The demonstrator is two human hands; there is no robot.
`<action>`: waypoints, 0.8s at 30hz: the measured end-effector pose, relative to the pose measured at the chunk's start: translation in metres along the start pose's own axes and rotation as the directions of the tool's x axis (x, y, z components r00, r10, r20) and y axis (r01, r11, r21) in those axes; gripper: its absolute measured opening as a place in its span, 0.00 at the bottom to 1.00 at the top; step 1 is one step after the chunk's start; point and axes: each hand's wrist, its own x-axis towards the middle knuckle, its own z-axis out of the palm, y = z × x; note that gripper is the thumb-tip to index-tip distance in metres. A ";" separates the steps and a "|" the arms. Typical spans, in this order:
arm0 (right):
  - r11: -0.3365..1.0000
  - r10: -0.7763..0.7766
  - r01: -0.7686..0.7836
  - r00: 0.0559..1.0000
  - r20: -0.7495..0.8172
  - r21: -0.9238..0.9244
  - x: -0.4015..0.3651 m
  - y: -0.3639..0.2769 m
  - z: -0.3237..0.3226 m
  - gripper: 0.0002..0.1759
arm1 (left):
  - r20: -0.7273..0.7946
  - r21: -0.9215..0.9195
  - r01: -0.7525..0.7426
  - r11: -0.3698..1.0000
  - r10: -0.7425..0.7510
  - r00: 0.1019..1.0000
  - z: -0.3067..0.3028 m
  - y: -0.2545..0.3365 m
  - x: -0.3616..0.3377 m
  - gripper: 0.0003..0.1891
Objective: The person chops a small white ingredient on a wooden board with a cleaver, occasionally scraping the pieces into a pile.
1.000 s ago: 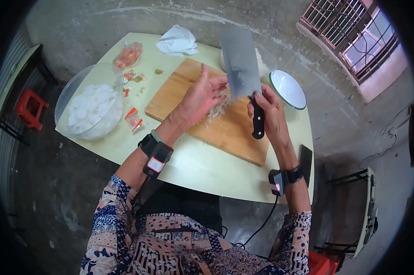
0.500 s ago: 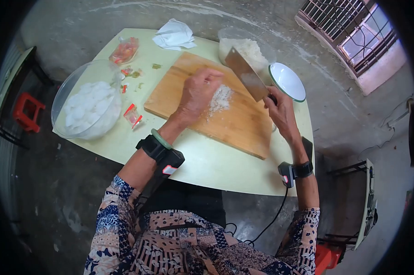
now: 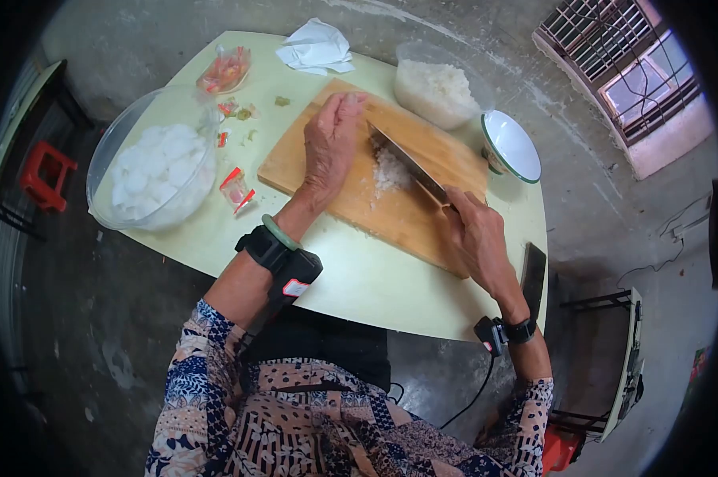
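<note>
My right hand [image 3: 478, 234] is wrapped around the handle of a cleaver [image 3: 409, 164]. The blade slants over a wooden cutting board [image 3: 359, 208], its edge down at a small heap of finely chopped white bits [image 3: 390, 172]. Left of the blade, my left hand [image 3: 332, 147] is above the board with its fingers drawn together. Whether anything is between those fingertips is hidden from me.
A clear bowl of white chunks [image 3: 156, 171] stands left, near torn red-and-clear wrappers [image 3: 237, 191]. Behind the board are a tub of white shreds [image 3: 438, 87], crumpled white paper [image 3: 315, 46] and a bag of reddish pieces [image 3: 225, 70]. An enamel bowl [image 3: 511, 147] sits right.
The cleaver has come down from its raised position to the chopped bits. My left hand has moved left and away, off the heap. The view has shifted slightly.
</note>
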 end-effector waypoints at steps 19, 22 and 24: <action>0.963 0.163 -0.145 0.985 -0.063 0.227 -0.004 -0.005 -0.016 0.14 | -0.099 -0.096 0.122 0.988 -0.131 0.986 -0.016 -0.018 0.012 0.21; 0.840 0.265 -0.288 0.957 0.115 0.460 -0.010 -0.015 -0.025 0.10 | -0.142 -0.217 0.138 0.966 -0.171 0.975 -0.024 -0.013 0.023 0.21; 0.585 0.305 -0.508 0.860 0.409 0.632 -0.014 -0.031 -0.029 0.09 | -0.166 -0.284 0.136 0.949 -0.188 0.968 -0.030 -0.011 0.026 0.22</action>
